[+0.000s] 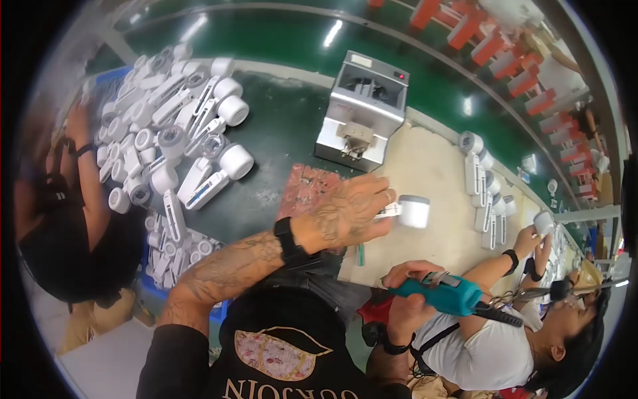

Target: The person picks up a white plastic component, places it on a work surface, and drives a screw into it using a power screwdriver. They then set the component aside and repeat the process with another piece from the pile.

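Left hand (349,211): we see dark tattoo patterns over its back and up the forearm, with a black wristband.
White part (413,211): we find it plain white, with a round head.
Electric screwdriver (444,294): we note a teal body and a black cord end.
Right hand (407,292): we see a black band at its wrist.
Pile of parts (173,133): white, some with grey faces.
Surface (279,133): dark green, beside a beige mat (438,179).
Machine (362,110): silver-grey, with a red dot.
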Demonstrator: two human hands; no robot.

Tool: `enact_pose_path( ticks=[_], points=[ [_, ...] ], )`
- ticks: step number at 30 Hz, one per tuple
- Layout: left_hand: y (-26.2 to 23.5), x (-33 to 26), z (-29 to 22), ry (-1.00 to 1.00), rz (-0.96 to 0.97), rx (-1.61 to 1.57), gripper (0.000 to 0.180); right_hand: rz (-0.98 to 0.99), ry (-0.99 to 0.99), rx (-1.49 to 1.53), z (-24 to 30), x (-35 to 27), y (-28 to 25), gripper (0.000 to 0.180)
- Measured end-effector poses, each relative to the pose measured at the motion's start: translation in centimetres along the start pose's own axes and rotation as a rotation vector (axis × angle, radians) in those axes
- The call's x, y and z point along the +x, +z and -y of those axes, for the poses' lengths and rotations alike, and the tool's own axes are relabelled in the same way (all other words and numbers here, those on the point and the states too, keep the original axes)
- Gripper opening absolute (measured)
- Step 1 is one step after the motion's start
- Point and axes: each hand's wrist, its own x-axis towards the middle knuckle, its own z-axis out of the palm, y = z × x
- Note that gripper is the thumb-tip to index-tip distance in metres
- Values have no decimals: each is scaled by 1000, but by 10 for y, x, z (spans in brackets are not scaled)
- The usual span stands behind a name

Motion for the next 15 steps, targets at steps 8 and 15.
enact_pose_path(
  ticks=[8,15],
  points=[
    [-37,-59,17,8,60,97,31,-6,-110,125,-19,47,48,66],
    [-29,-71,20,-59,-29,79,29,14,-197,93,-37,72,81,65]
  ],
)
